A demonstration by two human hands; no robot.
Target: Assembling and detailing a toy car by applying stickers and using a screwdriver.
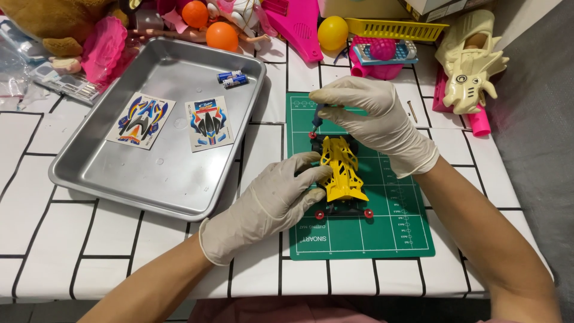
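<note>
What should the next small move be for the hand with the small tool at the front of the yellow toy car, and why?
Probably keep the left hand steady on the yellow toy car and turn the small tool in the right hand gently. Its tip seems to sit at the car's front end, by a red roller, on the green cutting mat.

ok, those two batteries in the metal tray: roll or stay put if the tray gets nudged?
The two batteries are cylinders lying on their sides on the smooth floor of the metal tray, so they would probably roll. They lie near the far rim, which likely stops them soon. Small and hard-cased, they look stiff and probably dense for their size.
</note>
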